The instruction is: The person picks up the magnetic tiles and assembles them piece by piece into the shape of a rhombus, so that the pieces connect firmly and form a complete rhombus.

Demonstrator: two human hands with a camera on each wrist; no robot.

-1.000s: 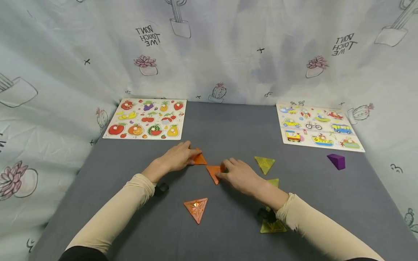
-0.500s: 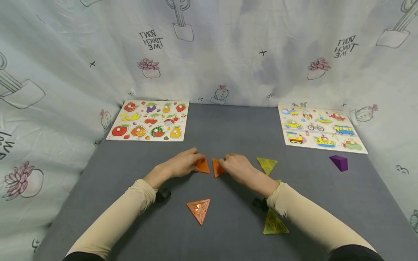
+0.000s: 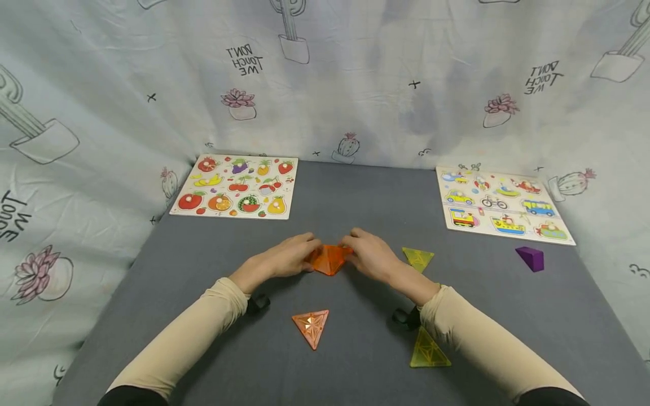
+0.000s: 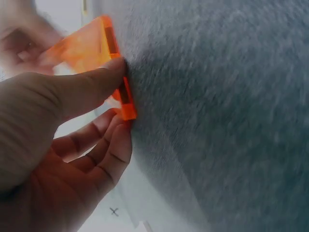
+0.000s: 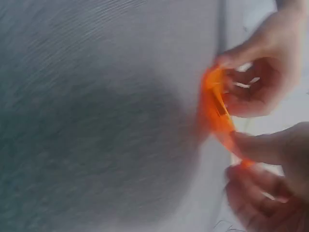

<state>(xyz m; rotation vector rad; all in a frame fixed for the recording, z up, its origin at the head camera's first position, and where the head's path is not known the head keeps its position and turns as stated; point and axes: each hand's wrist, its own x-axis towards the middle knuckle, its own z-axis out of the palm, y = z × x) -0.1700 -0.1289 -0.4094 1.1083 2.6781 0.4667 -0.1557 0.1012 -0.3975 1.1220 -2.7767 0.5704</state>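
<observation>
Item: two translucent orange plastic triangle tiles (image 3: 329, 259), joined edge to edge, raised slightly into a tent over the middle of the grey felt table (image 3: 355, 192). Half a second ago the two tiles stood apart with a gap between them; a second ago one lay flat under each hand. They now meet along one edge.

Left hand (image 3: 289, 256): at 9 o'clock of the joined tiles, thumb and fingers pinching the left tile; the left wrist view shows the thumb (image 4: 91, 84) pressed on the tile's edge and the fingers curled beneath. It has closed in from the left since the earlier frame.

Right hand (image 3: 368, 254): at 3 o'clock of the tiles, fingertips pinching the right tile. The right wrist view is blurred but shows both hands on the orange pair.

Surroundings, unchanged:
- One orange triangle tile (image 3: 311, 327), flat, at 6 o'clock of the pair, well apart.
- Yellow-green translucent triangle tile (image 3: 418, 258), at 3 o'clock, just beyond the right hand.
- Second yellow-green triangle tile (image 3: 428, 352), at 5 o'clock, beside the right sleeve.
- Purple wedge block (image 3: 530, 258), far at 3 o'clock.
- Fruit peg puzzle board (image 3: 236, 186), at 10 o'clock.
- Vehicle peg puzzle board (image 3: 503, 204), at 2 o'clock.
- Cactus-print cloth backdrop (image 3: 355, 73), behind the table.
</observation>
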